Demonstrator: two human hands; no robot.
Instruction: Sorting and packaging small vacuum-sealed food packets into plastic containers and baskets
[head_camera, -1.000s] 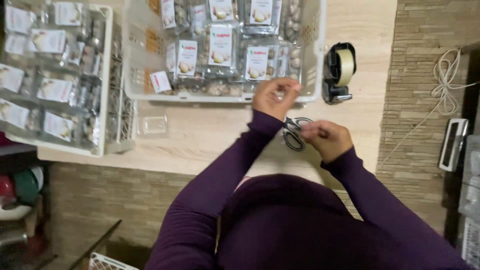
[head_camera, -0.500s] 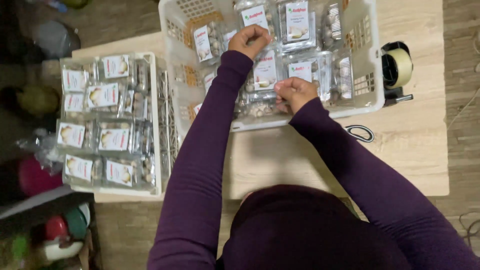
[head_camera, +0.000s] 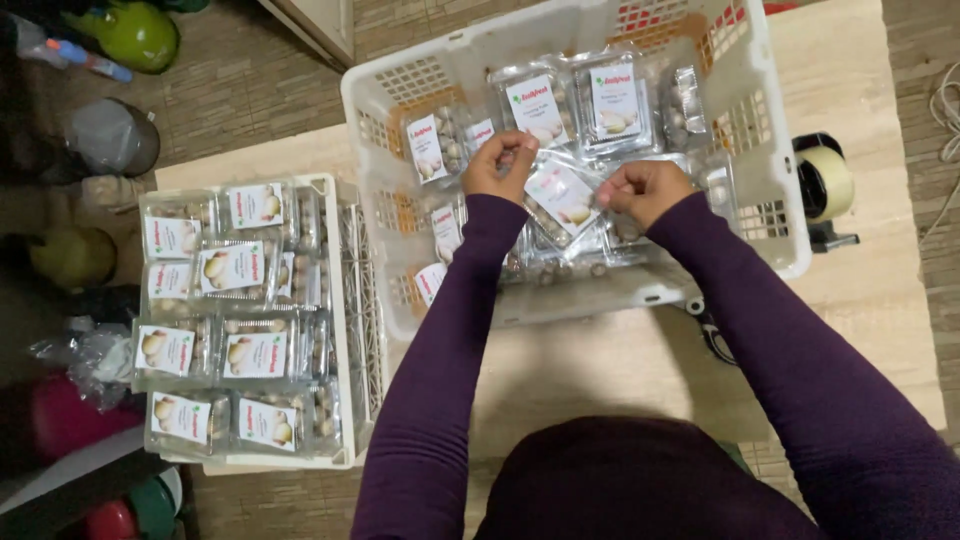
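Scissors (head_camera: 712, 335) lie nearest us on the wooden table (head_camera: 600, 370), partly under our right sleeve. Beyond them our left hand (head_camera: 500, 165) and right hand (head_camera: 645, 190) each pinch one end of a clear labelled packet (head_camera: 562, 200), held tilted inside the white basket (head_camera: 770, 170) above other packets. Farther right stands a tape dispenser (head_camera: 825, 185); at left, a second basket (head_camera: 345, 330) of packets.
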